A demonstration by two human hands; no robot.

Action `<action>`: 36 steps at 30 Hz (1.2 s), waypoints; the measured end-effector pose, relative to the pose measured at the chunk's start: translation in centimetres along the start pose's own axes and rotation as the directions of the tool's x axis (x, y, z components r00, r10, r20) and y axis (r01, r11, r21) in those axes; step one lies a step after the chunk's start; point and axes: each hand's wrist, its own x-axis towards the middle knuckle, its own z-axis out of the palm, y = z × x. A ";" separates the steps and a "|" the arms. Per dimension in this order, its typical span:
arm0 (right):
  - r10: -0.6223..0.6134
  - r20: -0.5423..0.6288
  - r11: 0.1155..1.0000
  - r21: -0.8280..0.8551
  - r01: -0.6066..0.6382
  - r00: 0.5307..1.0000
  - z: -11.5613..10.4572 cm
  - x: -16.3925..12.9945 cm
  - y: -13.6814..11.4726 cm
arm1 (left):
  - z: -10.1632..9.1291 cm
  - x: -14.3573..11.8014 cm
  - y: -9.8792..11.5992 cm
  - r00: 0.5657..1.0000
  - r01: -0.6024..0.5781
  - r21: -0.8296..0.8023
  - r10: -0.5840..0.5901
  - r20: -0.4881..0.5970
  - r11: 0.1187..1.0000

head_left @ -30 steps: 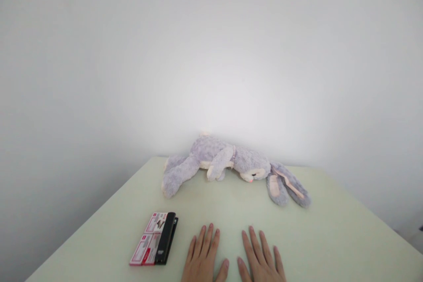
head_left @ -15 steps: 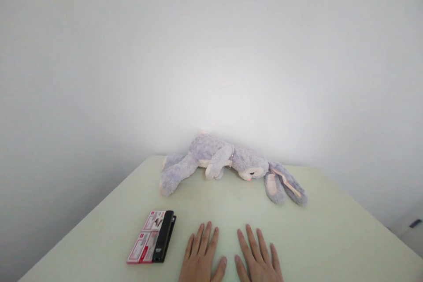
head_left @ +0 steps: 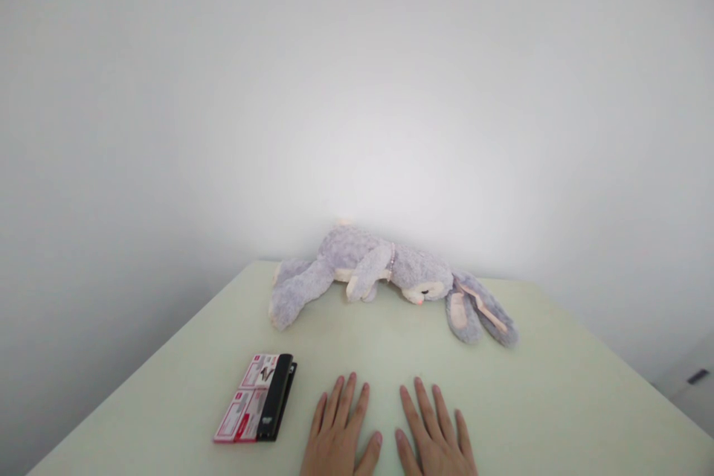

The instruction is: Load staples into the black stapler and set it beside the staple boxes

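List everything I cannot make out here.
All in the head view:
Wrists of the left hand and right hand: cut off by the bottom edge.
Fine print on the nearer red-and-white box: too small, blurred.
Plush rabbit's far side: hidden by its own body.
Dark shape at right: too blurred.

Black stapler lying on side; red-and-white boxes flat just beside it, toward table's left edge.
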 end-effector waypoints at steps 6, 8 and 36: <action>0.014 0.000 1.000 0.006 -0.014 1.000 0.1 -0.1 -0.1 | -0.4 0.1 0.1 0.999 0.013 -0.028 -0.012 0.030 1.000; 0.023 0.009 1.000 0.004 -0.023 1.000 0.2 0.0 -0.1 | -0.3 0.2 0.1 0.999 0.020 -0.034 -0.018 0.045 0.999; 0.063 -0.133 0.991 -0.107 -0.078 0.989 0.2 -0.2 -1.5 | 0.2 0.1 -0.1 1.000 0.027 -0.045 -0.027 0.003 0.999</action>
